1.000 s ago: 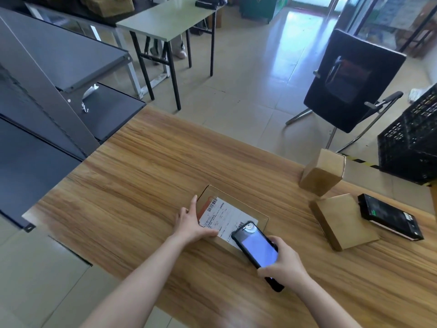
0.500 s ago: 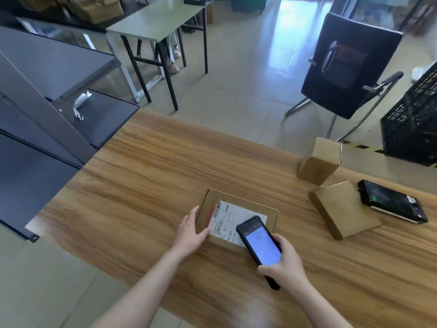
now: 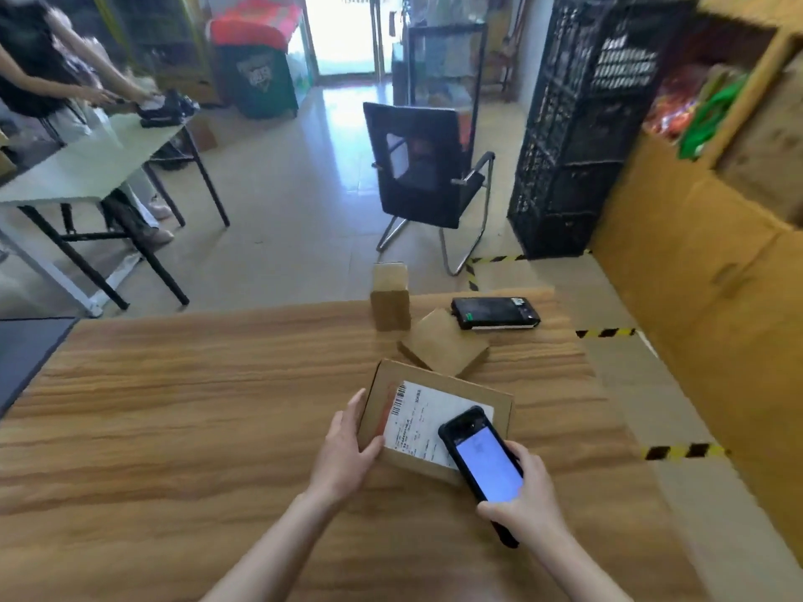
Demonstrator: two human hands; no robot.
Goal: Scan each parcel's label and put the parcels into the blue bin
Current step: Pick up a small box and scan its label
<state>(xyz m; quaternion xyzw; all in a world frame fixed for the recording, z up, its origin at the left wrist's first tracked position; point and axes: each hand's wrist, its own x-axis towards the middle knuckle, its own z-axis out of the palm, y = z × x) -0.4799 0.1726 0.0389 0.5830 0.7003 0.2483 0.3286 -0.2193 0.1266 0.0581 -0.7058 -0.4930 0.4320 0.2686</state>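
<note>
A flat cardboard parcel (image 3: 486,410) with a white label (image 3: 423,417) lies on the wooden table (image 3: 195,419). My left hand (image 3: 347,445) grips the parcel's left edge, thumb on top. My right hand (image 3: 528,510) holds a black handheld scanner (image 3: 482,460) with a lit screen over the label's right end. Two more cardboard parcels sit behind: a flat one (image 3: 443,347) and an upright one (image 3: 389,297). No blue bin is in view.
A second black device (image 3: 495,312) lies near the table's far edge. A black chair (image 3: 428,167) and stacked black crates (image 3: 582,123) stand beyond. Large cardboard boxes (image 3: 712,254) are at the right. Another person (image 3: 48,63) works at a grey table (image 3: 87,167) far left.
The view has swung right and up, so crates and boxes now show. My left thumb has moved onto the parcel's top. The scanner stays over the label.
</note>
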